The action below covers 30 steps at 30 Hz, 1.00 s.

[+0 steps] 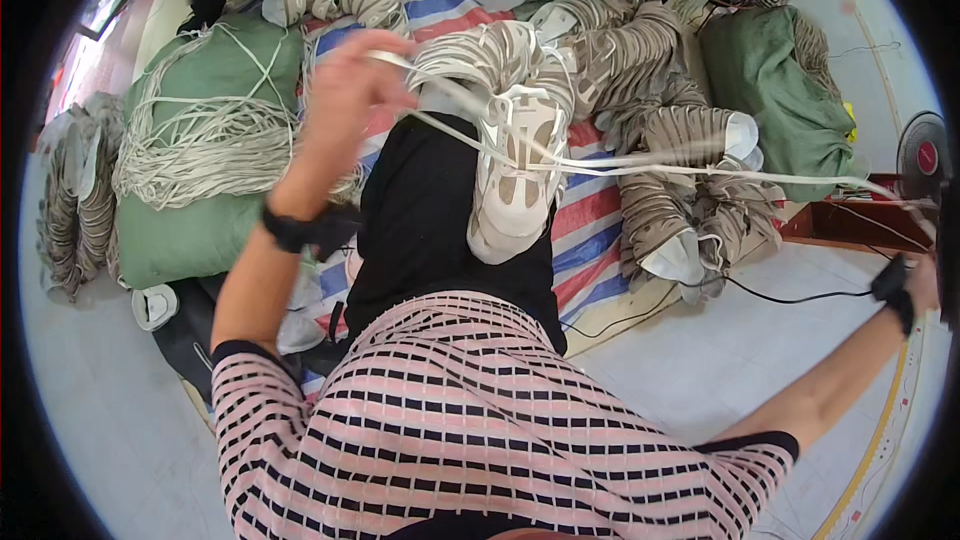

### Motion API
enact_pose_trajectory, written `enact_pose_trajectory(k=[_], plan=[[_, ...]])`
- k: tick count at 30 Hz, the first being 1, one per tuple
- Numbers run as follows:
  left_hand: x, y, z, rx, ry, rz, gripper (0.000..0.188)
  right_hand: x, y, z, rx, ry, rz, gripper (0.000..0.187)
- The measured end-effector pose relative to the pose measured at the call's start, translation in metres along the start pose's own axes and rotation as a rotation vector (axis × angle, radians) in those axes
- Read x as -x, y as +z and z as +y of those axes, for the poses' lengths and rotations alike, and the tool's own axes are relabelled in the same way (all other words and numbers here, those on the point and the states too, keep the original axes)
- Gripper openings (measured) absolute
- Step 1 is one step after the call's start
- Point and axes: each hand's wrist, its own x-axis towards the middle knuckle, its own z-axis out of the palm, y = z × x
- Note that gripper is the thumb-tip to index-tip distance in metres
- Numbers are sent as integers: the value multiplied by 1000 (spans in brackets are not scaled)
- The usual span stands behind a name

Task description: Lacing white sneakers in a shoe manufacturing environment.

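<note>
A cream and beige shoe upper (522, 165) lies over my black-trousered thigh, its toe toward me. White shoelace (690, 169) is threaded through its eyelets and stretches out in two strands to the right. My left hand (365, 85), raised left of the upper and blurred by motion, is closed on a length of the lace that loops back to the eyelets. Far out at the right rim, my right hand (925, 285) is at the end of the stretched lace, its fingers partly lost in the dark edge. Dark bands circle both wrists.
Bundled white laces (205, 155) drape over a green stuffed sack (180, 250) on the left. Stacks of nested shoe uppers (690, 130) stand at the right and back. A striped tarp (590, 225), a black cable (775, 290) and a fan (922, 155) are around; two other people sit beyond.
</note>
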Motion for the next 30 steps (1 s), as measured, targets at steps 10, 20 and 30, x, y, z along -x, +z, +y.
enact_pose_trajectory(k=[10,20,30], plan=[[63,-188,-45,-962,-114,264,24,404,180,96,-151,710,-171,30],[64,0,2,-149,-250,-541,20,492,218,-288,-1107,361,-1774,41],[139,-85,-53,-296,-354,59,15,462,207,-210,-686,172,-2073,22]])
